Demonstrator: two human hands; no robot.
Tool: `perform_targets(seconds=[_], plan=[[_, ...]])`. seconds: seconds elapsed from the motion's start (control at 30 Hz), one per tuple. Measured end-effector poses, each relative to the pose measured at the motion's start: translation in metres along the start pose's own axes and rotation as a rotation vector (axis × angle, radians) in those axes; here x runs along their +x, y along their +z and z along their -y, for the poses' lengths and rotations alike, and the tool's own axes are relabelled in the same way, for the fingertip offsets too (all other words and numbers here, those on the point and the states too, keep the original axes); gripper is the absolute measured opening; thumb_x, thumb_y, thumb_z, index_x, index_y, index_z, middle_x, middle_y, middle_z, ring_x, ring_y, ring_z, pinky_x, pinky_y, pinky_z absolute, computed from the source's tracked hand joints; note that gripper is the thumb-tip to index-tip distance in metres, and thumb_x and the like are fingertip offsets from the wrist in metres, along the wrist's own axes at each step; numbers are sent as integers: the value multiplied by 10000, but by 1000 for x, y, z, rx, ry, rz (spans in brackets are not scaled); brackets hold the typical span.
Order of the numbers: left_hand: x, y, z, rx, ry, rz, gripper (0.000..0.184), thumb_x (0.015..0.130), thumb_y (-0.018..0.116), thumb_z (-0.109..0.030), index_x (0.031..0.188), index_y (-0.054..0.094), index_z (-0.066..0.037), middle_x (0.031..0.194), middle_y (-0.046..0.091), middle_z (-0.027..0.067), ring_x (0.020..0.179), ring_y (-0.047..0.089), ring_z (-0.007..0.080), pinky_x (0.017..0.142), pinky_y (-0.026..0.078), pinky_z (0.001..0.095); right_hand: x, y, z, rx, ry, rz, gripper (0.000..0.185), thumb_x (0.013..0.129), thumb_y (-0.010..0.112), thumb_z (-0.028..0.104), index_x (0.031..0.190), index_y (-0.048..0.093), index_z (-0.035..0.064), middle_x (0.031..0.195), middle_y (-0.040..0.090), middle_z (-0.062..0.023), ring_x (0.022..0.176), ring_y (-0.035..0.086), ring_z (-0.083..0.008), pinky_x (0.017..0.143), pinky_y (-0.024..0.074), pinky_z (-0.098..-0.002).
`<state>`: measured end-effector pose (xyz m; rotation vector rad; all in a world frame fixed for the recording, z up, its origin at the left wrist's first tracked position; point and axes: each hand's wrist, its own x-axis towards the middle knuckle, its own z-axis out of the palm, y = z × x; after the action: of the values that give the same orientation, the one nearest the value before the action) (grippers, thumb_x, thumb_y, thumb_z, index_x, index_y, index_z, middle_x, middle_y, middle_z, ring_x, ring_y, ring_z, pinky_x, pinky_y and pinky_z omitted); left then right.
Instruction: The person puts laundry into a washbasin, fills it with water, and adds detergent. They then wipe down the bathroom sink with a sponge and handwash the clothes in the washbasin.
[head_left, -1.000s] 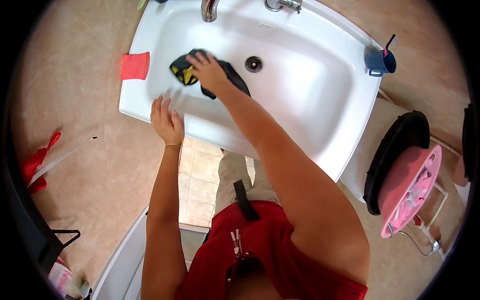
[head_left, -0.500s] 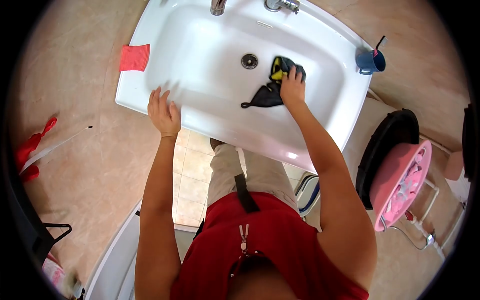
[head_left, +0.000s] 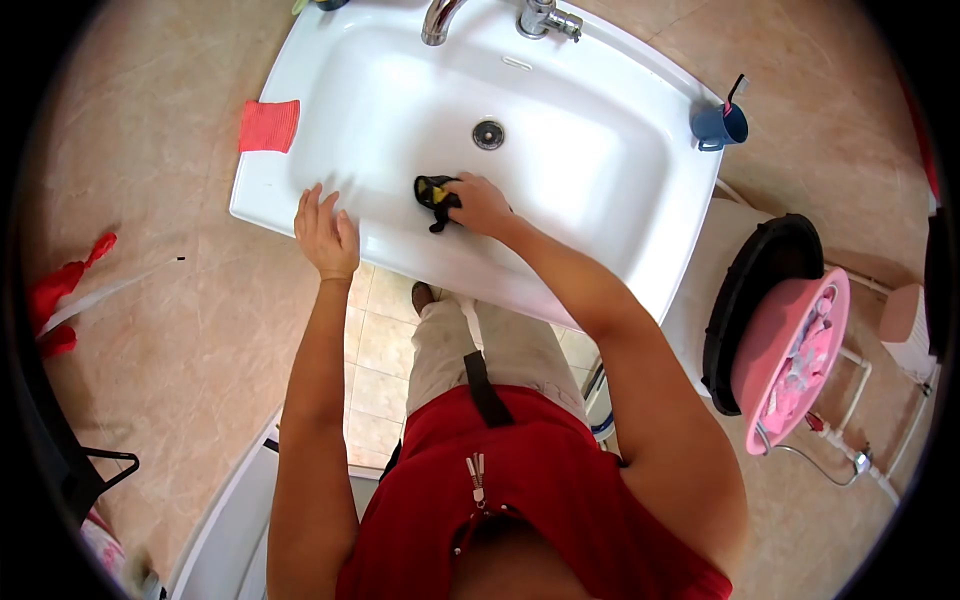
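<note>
Inside the white sink (head_left: 400,110), my right hand (head_left: 480,203) presses a bunched black cloth with yellow patches (head_left: 432,192) against the front part of the basin. Part of the cloth is hidden under the fingers. My left hand (head_left: 327,235) rests on the sink's front left rim, fingers spread, holding nothing. The round drain (head_left: 488,135) lies a little above my right hand.
A red ribbed cloth (head_left: 269,126) lies over the left rim. A metal faucet (head_left: 437,22) and a valve (head_left: 548,18) stand at the back. At the right rim is a blue cup (head_left: 720,127) with a toothbrush. Black and pink basins (head_left: 790,360) hang at the right.
My right hand and the black cloth went from the basin's left side to its right, then back to the front middle, where the cloth is more bunched. My left hand stayed on the rim.
</note>
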<state>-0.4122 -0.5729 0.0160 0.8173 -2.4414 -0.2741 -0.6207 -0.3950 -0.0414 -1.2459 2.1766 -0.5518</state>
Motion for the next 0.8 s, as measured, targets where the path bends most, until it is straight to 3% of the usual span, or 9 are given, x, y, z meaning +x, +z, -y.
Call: perform_targets(seconds=[0.07,0.17,0.27,0.3,0.37,0.4,0.57,0.7,0.8], plan=[[6,2,2,4,13,4,323,897,475,-214,1096,654,-32,1294,574,149,1260,465,383,1033,354,481,32,-22,24,-256,-184,-127,304,761,702,215,1051,666,128,1185,575,-69,1079,539,-317,906,452,-451],[2,0,0,-4,4,19,322,889,481,-216,1094,652,-35,1298,569,149,1265,459,386,1032,349,484,84,-70,41,-610,-481,-580,177,795,618,153,959,685,164,1129,572,-14,1131,488,-257,910,422,-390],[3,0,1,-16,-7,40,318,876,500,-223,1090,649,-40,1300,563,151,1268,456,385,1029,345,483,137,-101,-5,-883,-486,-701,208,809,608,192,967,726,128,1219,569,-34,1244,455,-259,1065,354,-436],[2,1,2,-13,-7,40,318,877,499,-224,1088,650,-40,1301,562,151,1268,456,385,1030,345,483,127,-127,-16,-943,-354,-413,273,839,600,218,1074,709,129,1292,547,-17,1287,421,-254,1106,309,-440],[3,1,4,-9,4,36,317,881,496,-225,1086,652,-40,1303,562,150,1268,455,384,1030,345,484,95,-152,-49,-1091,-478,-289,257,871,579,230,1081,710,162,1345,510,29,1325,372,-217,1109,297,-435],[3,2,5,-9,14,32,317,883,494,-226,1085,652,-41,1303,561,150,1268,456,384,1031,345,485,82,-149,-74,-1010,-486,-390,225,863,576,232,1019,729,177,1336,511,36,1325,371,-202,1099,308,-427],[4,1,1,-24,2,31,311,877,501,-223,1080,655,-45,1305,561,148,1264,457,384,1029,345,488,-39,-136,-172,-1012,-67,-253,237,847,581,204,1043,702,146,1306,521,18,1311,398,-220,1038,362,-419],[4,2,2,-6,12,31,304,860,512,-208,1072,657,-44,1303,562,147,1260,461,375,1026,348,485,-74,-135,-154,-887,328,-201,189,837,604,162,1002,694,146,1110,578,-52,1114,519,-263,918,413,-432],[0,2,4,1,27,33,298,855,511,-196,1064,658,-43,1298,565,147,1256,465,371,1023,350,483,-53,-133,-124,-567,271,-340,193,797,614,122,968,700,142,1003,598,-71,988,558,-280,813,458,-427]])
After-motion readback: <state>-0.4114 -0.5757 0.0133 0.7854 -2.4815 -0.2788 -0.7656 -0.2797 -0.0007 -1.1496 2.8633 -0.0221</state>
